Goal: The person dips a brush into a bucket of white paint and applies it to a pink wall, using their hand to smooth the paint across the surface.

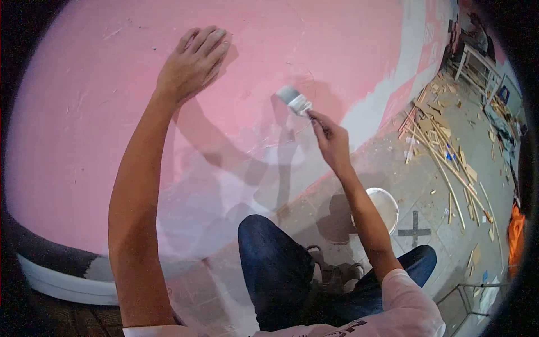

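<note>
My left hand (pixel 193 64) rests against the pink wall (pixel 106 140), high up, its fingers stretched out and holding nothing. In my right hand (pixel 332 140) is the handle of a paintbrush (pixel 292 100), its wide bristles turned up toward the wall. White paint coats the ferrule and bristles. Below the brush, patches of whitish paint (pixel 193 219) cover the lower wall, and a white strip (pixel 368 109) runs up its right side. A bucket (pixel 394 216) with pale paint inside stands on the floor, partly hidden by my right forearm.
Wooden strips and scraps (pixel 443 154) litter the tiled floor to the right. Farther back are a white table (pixel 477 56) and a person (pixel 478 36). An orange cloth (pixel 515 238) lies at the right edge. My bent knees (pixel 269 253) are close to the wall.
</note>
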The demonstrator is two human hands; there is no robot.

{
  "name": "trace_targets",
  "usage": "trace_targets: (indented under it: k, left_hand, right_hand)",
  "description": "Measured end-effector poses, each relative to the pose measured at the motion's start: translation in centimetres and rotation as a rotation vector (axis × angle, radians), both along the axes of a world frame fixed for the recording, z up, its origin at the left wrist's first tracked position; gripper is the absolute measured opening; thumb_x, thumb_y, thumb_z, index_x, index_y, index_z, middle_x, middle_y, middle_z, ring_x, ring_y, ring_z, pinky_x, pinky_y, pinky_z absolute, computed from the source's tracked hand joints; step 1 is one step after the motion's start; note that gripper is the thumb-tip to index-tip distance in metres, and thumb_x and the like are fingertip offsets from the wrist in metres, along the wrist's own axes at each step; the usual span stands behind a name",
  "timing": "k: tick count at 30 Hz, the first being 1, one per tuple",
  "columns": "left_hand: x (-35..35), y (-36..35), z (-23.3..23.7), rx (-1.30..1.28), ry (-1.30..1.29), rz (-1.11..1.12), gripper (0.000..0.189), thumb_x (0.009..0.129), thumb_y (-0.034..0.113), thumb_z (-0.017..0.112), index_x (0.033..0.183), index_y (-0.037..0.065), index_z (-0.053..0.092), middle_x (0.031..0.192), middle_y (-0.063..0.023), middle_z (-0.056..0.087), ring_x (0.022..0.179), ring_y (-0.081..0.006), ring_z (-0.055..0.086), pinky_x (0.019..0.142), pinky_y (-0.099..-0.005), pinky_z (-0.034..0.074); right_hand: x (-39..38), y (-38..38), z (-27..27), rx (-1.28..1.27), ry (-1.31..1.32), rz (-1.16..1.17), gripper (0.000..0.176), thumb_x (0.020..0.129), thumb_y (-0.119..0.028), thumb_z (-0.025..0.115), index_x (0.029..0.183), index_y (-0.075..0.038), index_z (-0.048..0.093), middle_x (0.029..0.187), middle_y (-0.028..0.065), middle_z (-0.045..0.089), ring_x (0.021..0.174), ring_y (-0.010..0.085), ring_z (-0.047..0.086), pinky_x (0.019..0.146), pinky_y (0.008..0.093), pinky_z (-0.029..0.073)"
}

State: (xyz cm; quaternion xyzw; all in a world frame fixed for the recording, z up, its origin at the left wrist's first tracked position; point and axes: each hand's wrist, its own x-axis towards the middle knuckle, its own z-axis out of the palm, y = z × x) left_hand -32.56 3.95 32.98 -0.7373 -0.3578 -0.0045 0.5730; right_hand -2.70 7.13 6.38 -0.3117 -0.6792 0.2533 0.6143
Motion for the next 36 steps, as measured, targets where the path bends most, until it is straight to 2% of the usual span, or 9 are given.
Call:
trace_targets:
  k: [6,11,16,19,24,28,30,34,36]
  left_hand:
    - [-0.5,0.0,-0.3,0.016,0.000,-0.077,0.051,0.091,0.030,0.070,0.136,0.011,0.056,0.143,-0.0056,0.055,0.138,-0.0250,0.047,0.120,-0.0447,0.035]
    - [-0.5,-0.6,0.1,0.055,0.056,-0.050,0.051,0.088,0.032,0.072,0.133,0.011,0.057,0.140,-0.0056,0.056,0.136,-0.0259,0.048,0.120,-0.0450,0.035]
    - [-0.8,-0.9,0.1,0.047,0.065,-0.023,0.053,0.090,0.032,0.069,0.136,0.009,0.058,0.144,-0.0083,0.055,0.139,-0.0264,0.048,0.122,-0.0459,0.033]
    - [-1.3,-0.7,0.0,0.061,0.058,-0.108,0.045,0.089,0.033,0.068,0.127,0.010,0.060,0.138,-0.0080,0.057,0.136,-0.0254,0.049,0.122,-0.0454,0.033]
    - [-1.8,-0.6,0.1,0.065,0.061,-0.153,0.031,0.091,0.033,0.066,0.113,0.012,0.059,0.128,-0.0078,0.059,0.131,-0.0249,0.051,0.120,-0.0454,0.035]
    - [-1.8,-0.4,0.2,0.101,0.041,-0.110,0.031,0.095,0.037,0.064,0.112,0.012,0.058,0.128,-0.0078,0.058,0.132,-0.0250,0.050,0.119,-0.0452,0.035]
    - [-1.8,-0.2,0.1,0.135,0.024,-0.167,0.032,0.096,0.039,0.063,0.112,0.012,0.058,0.128,-0.0085,0.058,0.131,-0.0255,0.050,0.120,-0.0453,0.034]
    - [-2.0,-0.3,-0.1,0.141,0.063,-0.045,0.038,0.097,0.041,0.062,0.121,0.011,0.058,0.135,-0.0090,0.056,0.136,-0.0263,0.048,0.122,-0.0466,0.031]
    - [-2.5,-0.7,-0.4,0.256,0.056,-0.149,0.030,0.097,0.042,0.059,0.109,0.015,0.057,0.119,-0.0044,0.057,0.128,-0.0218,0.050,0.116,-0.0441,0.034]
  right_hand:
    - [-2.8,-1.0,-12.2,-0.232,-0.826,-0.169,0.028,0.099,-0.017,0.060,0.122,-0.019,0.076,0.090,0.0250,0.071,0.083,0.0420,0.070,0.073,0.0516,0.057]
    - [-1.0,1.8,-21.8,-0.043,-0.861,-0.049,0.028,0.098,-0.020,0.059,0.120,-0.022,0.075,0.090,0.0202,0.074,0.084,0.0410,0.073,0.074,0.0553,0.058]
    - [-4.1,-3.2,-1.0,-0.028,-0.700,-0.217,0.022,0.100,-0.019,0.063,0.117,-0.016,0.076,0.086,0.0236,0.071,0.076,0.0389,0.072,0.067,0.0477,0.056]
    - [-5.1,-3.7,3.9,0.167,-0.400,-0.214,0.024,0.101,-0.012,0.062,0.122,-0.015,0.074,0.083,0.0238,0.069,0.069,0.0361,0.070,0.063,0.0437,0.053]
    - [-5.6,-7.0,1.9,0.136,-0.318,-0.208,0.030,0.105,-0.010,0.058,0.133,-0.010,0.067,0.115,0.0246,0.072,0.101,0.0367,0.073,0.083,0.0440,0.058]
    - [-6.4,-4.4,-9.5,-0.156,-0.858,-0.156,0.027,0.104,-0.018,0.054,0.123,-0.013,0.072,0.097,0.0249,0.073,0.089,0.0431,0.072,0.078,0.0509,0.058]
    - [-4.2,-2.4,-15.8,-0.041,-0.964,-0.060,0.027,0.102,-0.017,0.053,0.119,-0.012,0.074,0.096,0.0253,0.071,0.088,0.0444,0.070,0.076,0.0532,0.056]
    - [-2.9,-3.6,-15.3,-0.078,-0.914,-0.066,0.028,0.103,-0.018,0.052,0.115,-0.012,0.076,0.097,0.0253,0.071,0.088,0.0445,0.070,0.077,0.0528,0.056]
    - [-4.0,-3.1,-11.5,-0.040,-0.871,-0.095,0.027,0.103,-0.019,0.054,0.118,-0.012,0.075,0.095,0.0252,0.071,0.087,0.0451,0.069,0.075,0.0532,0.055]
